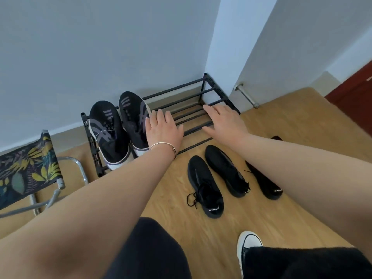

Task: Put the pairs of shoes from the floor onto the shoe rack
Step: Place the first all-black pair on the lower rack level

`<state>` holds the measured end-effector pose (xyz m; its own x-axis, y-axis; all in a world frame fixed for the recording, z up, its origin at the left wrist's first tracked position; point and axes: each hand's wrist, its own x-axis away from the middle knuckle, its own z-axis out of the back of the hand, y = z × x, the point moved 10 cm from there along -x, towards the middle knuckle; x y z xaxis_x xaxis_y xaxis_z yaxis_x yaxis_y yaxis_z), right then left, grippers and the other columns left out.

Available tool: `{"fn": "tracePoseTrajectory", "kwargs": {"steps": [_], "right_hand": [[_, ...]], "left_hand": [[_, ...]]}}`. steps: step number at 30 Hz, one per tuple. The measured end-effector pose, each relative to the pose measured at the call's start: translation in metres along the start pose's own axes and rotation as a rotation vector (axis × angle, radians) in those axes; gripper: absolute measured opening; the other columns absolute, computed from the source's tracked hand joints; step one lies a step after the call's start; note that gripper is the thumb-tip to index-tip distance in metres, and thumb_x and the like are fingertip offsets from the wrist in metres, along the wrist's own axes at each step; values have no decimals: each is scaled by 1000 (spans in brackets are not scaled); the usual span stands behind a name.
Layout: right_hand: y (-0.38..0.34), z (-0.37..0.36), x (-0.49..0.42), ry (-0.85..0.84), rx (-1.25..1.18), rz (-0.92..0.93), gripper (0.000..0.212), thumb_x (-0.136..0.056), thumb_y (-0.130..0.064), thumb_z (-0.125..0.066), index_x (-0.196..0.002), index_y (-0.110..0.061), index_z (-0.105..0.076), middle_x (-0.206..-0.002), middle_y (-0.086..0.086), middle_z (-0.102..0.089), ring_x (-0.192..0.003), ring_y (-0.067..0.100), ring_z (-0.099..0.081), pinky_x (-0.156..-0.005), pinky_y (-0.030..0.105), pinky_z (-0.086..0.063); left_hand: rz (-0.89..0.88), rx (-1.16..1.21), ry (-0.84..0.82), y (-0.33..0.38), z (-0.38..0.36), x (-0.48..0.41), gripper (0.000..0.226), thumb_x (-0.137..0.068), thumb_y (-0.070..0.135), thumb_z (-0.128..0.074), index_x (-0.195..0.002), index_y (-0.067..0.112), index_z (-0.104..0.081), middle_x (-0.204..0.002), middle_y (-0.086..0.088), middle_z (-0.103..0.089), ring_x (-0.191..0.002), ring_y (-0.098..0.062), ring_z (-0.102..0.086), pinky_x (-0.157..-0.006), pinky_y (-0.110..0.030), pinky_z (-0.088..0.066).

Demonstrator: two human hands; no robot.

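Note:
A low black metal shoe rack (189, 97) stands against the white wall. A pair of black sneakers with grey stripes and white soles (118, 127) rests on its left half. My left hand (164, 131) hovers open just right of that pair, over the rack's bars. My right hand (225, 120) is open, fingers spread, above the rack's bare right half. On the wooden floor in front lies a pair of all-black lace-up sneakers (217, 178). Another black shoe (265, 184) lies to their right, partly hidden by my right forearm.
A folding stool with a leaf-print seat (28, 170) and chrome legs stands left of the rack. A metal doorstop (246, 95) sticks out from the wall at right. My own white-toed sneaker (248, 242) and dark trouser legs fill the bottom.

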<state>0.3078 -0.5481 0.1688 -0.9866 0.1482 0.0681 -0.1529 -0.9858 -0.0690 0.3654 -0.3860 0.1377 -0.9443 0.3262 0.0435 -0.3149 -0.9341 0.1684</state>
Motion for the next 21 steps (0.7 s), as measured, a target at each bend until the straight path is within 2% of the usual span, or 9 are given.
{"fn": "tracePoseTrajectory", "kwargs": {"steps": [14, 18, 21], "right_hand": [[107, -83, 46, 3, -59, 32, 64, -97, -42, -60, -153, -16, -42, -137, 13, -57, -121, 35, -53, -96, 45, -47], [125, -120, 52, -17, -53, 40, 63, -96, -43, -61, -151, -17, -45, -136, 14, -58, -120, 35, -55, -92, 46, -50], [138, -154, 61, -75, -50, 42, 60, -97, -40, -59, -150, -16, -45, -136, 15, -58, -119, 36, -55, -91, 47, -50]], "left_hand": [[-143, -123, -42, 101, -90, 30, 70, -98, 48, -41, -152, 5, -28, -162, -20, -25, -151, -35, -18, -124, -46, -16], [-141, -126, -48, 111, -125, 44, 65, -96, 47, -46, -147, 8, -36, -157, -18, -34, -147, -35, -27, -121, -46, -23], [-75, -107, -129, 109, -159, 57, 62, -95, 47, -48, -145, 12, -37, -150, -15, -42, -142, -34, -35, -117, -46, -31]]}}
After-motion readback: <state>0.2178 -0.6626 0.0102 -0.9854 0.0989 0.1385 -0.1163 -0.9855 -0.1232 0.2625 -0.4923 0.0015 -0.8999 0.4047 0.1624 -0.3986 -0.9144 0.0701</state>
